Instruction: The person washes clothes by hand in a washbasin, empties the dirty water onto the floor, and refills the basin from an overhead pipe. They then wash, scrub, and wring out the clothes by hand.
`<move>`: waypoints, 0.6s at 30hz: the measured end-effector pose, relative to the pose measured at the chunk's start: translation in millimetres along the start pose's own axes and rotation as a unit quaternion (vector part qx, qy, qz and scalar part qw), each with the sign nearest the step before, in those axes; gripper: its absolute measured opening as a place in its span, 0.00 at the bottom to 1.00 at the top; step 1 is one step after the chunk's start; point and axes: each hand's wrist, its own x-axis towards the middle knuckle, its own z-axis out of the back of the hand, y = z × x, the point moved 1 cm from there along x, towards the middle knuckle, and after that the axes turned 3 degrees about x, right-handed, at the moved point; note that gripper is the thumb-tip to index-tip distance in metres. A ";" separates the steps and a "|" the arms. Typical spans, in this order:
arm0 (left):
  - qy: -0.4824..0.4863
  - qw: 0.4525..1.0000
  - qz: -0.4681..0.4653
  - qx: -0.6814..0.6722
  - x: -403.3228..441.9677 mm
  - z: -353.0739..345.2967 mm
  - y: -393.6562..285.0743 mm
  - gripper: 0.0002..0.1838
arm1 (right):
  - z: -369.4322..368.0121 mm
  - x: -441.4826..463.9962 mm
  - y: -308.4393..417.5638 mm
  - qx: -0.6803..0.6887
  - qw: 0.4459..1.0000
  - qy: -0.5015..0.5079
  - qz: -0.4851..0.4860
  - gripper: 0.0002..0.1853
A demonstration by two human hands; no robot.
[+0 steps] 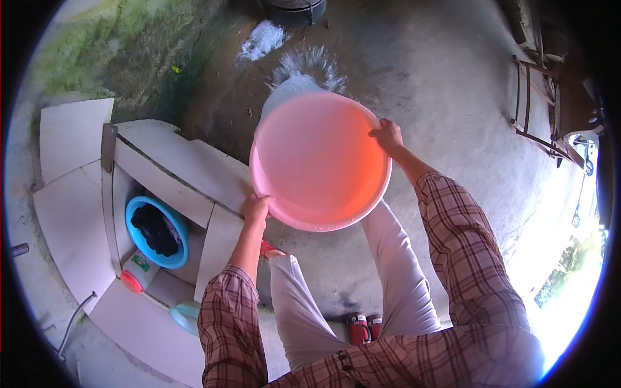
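Note:
A large pink basin (317, 161) is tilted away from me, its open inside facing up toward the camera. My left hand (257, 208) grips its rim at the lower left. At the upper right of the rim, my right hand (388, 136) is closed on the edge. Water (294, 87) pours over the far rim and splashes on the wet concrete floor (453, 97). A patch of white foam (263, 40) lies on the floor beyond the splash.
At left, a tiled trough (165, 184) holds a blue basin (182, 253) with dark cloth and a red-lidded container (142, 270). A dark round object (294, 10) stands at the top. Wooden furniture (527, 97) is at right; red items (359, 328) stand near my legs.

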 end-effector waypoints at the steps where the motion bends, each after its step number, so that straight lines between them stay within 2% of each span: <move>1: 0.002 1.000 0.004 -0.007 5.6 2.0 3.1 0.17 | -4.5 3.7 0.2 -0.006 1.000 0.006 0.001 0.17; 7: 0.020 0.994 0.106 -0.020 3.1 -2.6 -6.1 0.19 | -15.2 24.6 -2.8 -0.039 0.998 0.040 -0.038 0.18; 13: 0.038 0.991 0.100 -0.076 -7.2 -14.8 -2.7 0.19 | -3.8 21.2 20.1 -0.044 0.999 0.019 -0.013 0.18; 16: 0.041 0.994 0.064 -0.075 -4.9 -25.6 9.0 0.18 | 12.0 14.5 24.5 -0.036 0.999 0.035 -0.021 0.17; 18: 0.001 0.996 0.035 -0.077 -12.9 -36.9 10.8 0.17 | 19.6 10.2 19.0 -0.026 0.999 0.014 -0.016 0.17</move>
